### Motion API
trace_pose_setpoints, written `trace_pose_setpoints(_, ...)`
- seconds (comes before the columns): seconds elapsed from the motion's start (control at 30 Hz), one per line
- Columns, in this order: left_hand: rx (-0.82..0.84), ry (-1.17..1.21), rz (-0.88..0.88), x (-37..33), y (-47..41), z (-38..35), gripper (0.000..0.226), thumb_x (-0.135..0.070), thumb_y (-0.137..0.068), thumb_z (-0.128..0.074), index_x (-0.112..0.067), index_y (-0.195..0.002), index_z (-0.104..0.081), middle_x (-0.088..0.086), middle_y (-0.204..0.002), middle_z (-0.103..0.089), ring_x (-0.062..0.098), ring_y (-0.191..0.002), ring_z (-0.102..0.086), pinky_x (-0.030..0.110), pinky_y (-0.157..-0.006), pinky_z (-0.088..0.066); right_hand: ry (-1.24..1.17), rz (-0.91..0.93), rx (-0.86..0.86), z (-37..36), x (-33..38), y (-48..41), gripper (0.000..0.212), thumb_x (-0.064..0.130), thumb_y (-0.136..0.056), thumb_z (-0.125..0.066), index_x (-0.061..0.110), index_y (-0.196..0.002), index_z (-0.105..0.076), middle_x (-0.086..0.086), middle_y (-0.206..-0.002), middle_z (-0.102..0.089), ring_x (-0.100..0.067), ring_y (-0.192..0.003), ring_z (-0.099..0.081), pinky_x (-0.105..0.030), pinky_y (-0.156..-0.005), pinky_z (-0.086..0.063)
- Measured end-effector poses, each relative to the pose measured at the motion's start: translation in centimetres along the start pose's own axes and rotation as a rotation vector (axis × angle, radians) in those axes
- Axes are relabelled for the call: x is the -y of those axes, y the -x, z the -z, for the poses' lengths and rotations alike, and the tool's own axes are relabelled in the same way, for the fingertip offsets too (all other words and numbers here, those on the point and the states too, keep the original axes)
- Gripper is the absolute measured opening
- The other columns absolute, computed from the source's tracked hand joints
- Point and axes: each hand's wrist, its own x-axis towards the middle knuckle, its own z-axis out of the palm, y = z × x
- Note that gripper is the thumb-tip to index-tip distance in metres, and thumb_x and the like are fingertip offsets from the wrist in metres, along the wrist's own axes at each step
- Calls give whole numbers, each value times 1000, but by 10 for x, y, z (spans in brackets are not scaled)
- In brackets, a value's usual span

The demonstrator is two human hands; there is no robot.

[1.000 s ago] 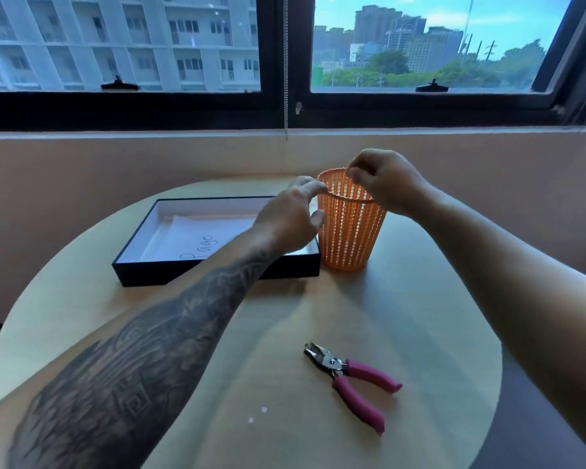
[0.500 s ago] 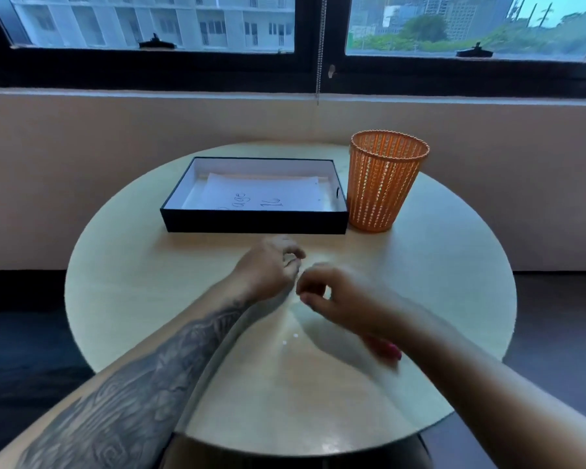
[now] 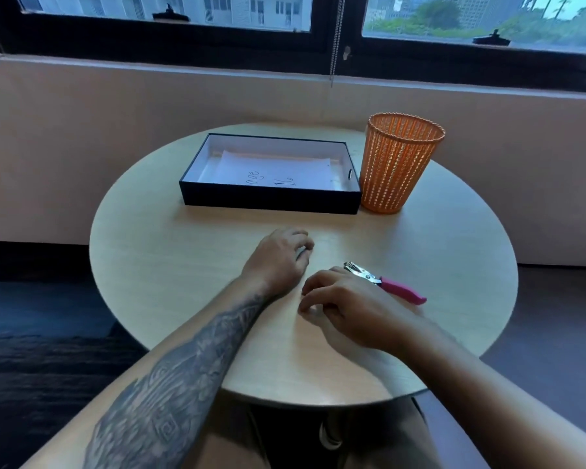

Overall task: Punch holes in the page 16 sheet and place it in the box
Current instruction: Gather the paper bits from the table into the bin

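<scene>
The white sheet [image 3: 278,170] marked "Page 16" lies flat inside the open black box [image 3: 271,199] at the far side of the round table [image 3: 170,265]. A hole punch [image 3: 384,282] with pink handles lies on the table, just right of my right hand [image 3: 345,306]. That hand rests on the tabletop with its fingers curled down and nothing visible in them. My left hand [image 3: 278,257] rests beside it, a little farther forward, fingers curled in against the thumb. Both hands are well short of the box.
An orange mesh basket [image 3: 400,164] stands upright against the box's right end. Behind the table run a low wall and a window. The table's near edge is just below my forearms, with dark floor on both sides.
Both hands came back from the basket's rim to the middle of the table. Since half a second ago my right hand has shifted left, uncovering the hole punch.
</scene>
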Motion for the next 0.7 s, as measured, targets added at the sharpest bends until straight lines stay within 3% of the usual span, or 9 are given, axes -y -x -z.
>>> trace_pose_setpoints(0.17, 3, 5, 4, 0, 0, 0, 19, -24, -90, -58, -20, -102, -73, -4, -120, -67, 18, -117, -56, 39, -103, -43, -96, -66, -36, -1, -9, 0, 30, 5, -94, -54, 24, -100, -77, 13, -113, -67, -5, -109, -56, -29, -97, -47)
trace_pose_setpoints(0.4, 6, -1, 3, 2, 1, -1, 20, -26, -91, -56, -22, -103, -72, -6, -121, -67, 16, -119, -55, 40, -105, -42, -253, -139, -125, -5, -12, -1, 27, -1, -88, -59, 18, -94, -76, 9, -104, -70, -5, -99, -64, -24, -91, -49)
trace_pose_setpoints(0.57, 11, -1, 10, 2, 0, -1, 21, -27, -91, -56, -22, -103, -72, -5, -123, -66, 18, -120, -55, 41, -106, -42, -235, -159, -127, -5, -14, -1, 25, 2, -87, -60, 21, -90, -76, 12, -103, -70, -4, -100, -63, -27, -91, -51)
trace_pose_setpoints(0.7, 12, 0, 13, 2, 1, -1, 21, -27, -91, -55, -22, -104, -72, -6, -123, -66, 16, -120, -55, 41, -106, -41, -145, -124, -91, -2, -10, -2, 26, 6, -92, -60, 22, -102, -77, 11, -110, -68, -5, -103, -60, -22, -91, -48)
